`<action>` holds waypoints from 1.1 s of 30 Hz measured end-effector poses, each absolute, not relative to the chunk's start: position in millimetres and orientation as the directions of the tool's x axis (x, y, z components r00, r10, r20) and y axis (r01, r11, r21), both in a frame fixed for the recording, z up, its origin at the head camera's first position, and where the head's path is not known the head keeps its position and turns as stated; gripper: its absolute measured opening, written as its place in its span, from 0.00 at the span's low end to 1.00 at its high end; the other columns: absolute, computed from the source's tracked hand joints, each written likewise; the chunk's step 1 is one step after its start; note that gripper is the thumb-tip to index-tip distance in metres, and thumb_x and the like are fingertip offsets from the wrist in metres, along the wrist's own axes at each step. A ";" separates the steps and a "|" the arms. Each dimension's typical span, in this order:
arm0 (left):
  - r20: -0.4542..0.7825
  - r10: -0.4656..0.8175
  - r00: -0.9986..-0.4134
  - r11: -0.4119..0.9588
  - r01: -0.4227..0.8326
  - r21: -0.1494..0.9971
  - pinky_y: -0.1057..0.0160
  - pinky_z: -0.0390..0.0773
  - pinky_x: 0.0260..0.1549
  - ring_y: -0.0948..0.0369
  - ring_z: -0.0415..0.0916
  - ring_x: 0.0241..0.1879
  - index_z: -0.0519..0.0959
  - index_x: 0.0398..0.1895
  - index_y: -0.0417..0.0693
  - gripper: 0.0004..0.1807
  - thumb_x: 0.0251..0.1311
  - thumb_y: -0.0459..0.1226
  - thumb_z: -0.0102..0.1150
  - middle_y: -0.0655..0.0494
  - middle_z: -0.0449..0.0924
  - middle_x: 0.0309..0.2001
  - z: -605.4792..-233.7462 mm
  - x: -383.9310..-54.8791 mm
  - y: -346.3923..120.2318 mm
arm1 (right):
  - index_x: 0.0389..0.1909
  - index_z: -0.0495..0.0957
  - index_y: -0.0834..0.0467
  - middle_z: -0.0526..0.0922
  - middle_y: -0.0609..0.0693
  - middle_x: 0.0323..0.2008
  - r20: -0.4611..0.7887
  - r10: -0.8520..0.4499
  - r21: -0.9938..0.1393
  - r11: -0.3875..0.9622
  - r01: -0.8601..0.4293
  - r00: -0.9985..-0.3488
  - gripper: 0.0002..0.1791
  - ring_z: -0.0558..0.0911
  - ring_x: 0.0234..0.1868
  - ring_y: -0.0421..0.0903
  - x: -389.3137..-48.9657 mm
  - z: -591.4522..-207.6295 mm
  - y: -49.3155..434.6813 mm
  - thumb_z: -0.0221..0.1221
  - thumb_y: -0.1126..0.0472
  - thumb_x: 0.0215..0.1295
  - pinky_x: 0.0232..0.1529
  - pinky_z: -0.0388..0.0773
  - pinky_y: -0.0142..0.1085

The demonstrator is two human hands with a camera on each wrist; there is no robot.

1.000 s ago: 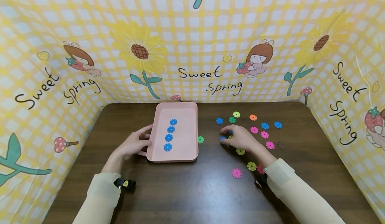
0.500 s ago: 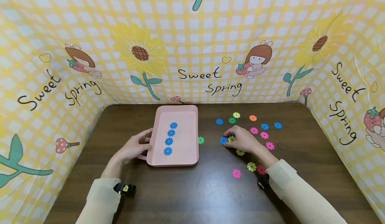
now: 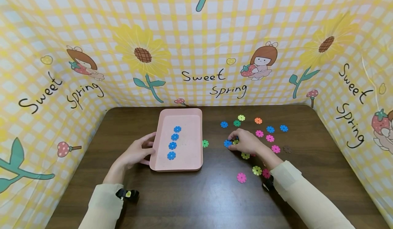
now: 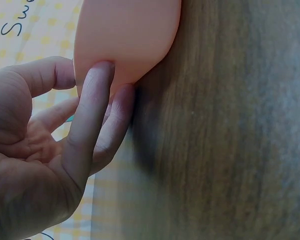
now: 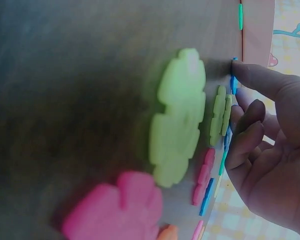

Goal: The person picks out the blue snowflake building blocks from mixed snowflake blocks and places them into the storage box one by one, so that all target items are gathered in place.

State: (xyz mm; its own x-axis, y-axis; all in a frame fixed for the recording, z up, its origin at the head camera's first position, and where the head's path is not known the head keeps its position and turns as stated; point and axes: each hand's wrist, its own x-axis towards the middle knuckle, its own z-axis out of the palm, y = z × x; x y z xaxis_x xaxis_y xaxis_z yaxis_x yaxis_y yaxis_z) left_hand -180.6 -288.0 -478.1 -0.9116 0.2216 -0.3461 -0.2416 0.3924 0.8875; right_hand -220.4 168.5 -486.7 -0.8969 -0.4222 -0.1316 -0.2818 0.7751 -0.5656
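Resting spread fingers on the left outer wall of 1 pink rectangular tray (image 3: 191, 155): left hand (image 3: 134, 150). Tray contents: 4 blue notched discs (image 3: 173, 145), 1 slanting row. Right hand (image 3: 248, 143): thumb and forefinger pinching 1 loose blue disc (image 3: 227, 143), flat on the wooden table (image 3: 196, 201), right of the tray.

Pink tray (image 3: 190, 150), four notched blue discs (image 3: 173, 145) in a row inside, pinched blue disc (image 3: 227, 143) to its right

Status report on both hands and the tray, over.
Left hand touching pink tray. Right hand pinching blue disc. Possible obstacles: yellow-green disc beside it, green disc by tray's edge.
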 end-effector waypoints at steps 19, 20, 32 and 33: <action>-0.343 0.216 -0.914 0.402 -0.237 0.884 0.47 0.88 0.35 0.46 0.82 0.49 0.54 0.84 0.55 0.41 0.70 0.30 0.56 0.31 0.66 0.68 -478.3 -181.2 -287.4 | 0.47 0.81 0.51 0.82 0.45 0.41 -0.109 -0.474 -0.626 0.715 -0.310 -0.874 0.14 0.80 0.43 0.48 -223.8 -485.4 166.1 0.73 0.60 0.63 0.46 0.79 0.45; -0.342 0.220 -0.914 0.403 -0.234 0.885 0.47 0.88 0.35 0.46 0.82 0.49 0.54 0.84 0.54 0.41 0.71 0.30 0.56 0.31 0.66 0.69 -478.5 -181.4 -287.9 | 0.47 0.81 0.51 0.82 0.44 0.41 -0.106 -0.480 -0.629 0.711 -0.315 -0.871 0.14 0.80 0.42 0.48 -223.9 -485.5 166.2 0.73 0.60 0.63 0.46 0.79 0.44; -0.343 0.224 -0.912 0.391 -0.238 0.889 0.47 0.88 0.35 0.46 0.82 0.48 0.54 0.84 0.54 0.41 0.70 0.30 0.57 0.31 0.66 0.68 -477.5 -180.6 -286.8 | 0.46 0.82 0.50 0.81 0.42 0.37 -0.084 -0.529 -0.684 0.647 -0.337 -0.844 0.06 0.76 0.31 0.44 -225.8 -490.0 166.1 0.65 0.62 0.71 0.34 0.75 0.40; -0.343 0.225 -0.912 0.389 -0.239 0.890 0.47 0.88 0.35 0.46 0.82 0.48 0.54 0.84 0.54 0.42 0.70 0.30 0.57 0.31 0.66 0.69 -477.2 -180.2 -286.8 | 0.46 0.82 0.50 0.81 0.42 0.37 -0.081 -0.533 -0.689 0.640 -0.340 -0.842 0.06 0.76 0.31 0.45 -225.5 -489.9 165.9 0.65 0.62 0.72 0.34 0.75 0.40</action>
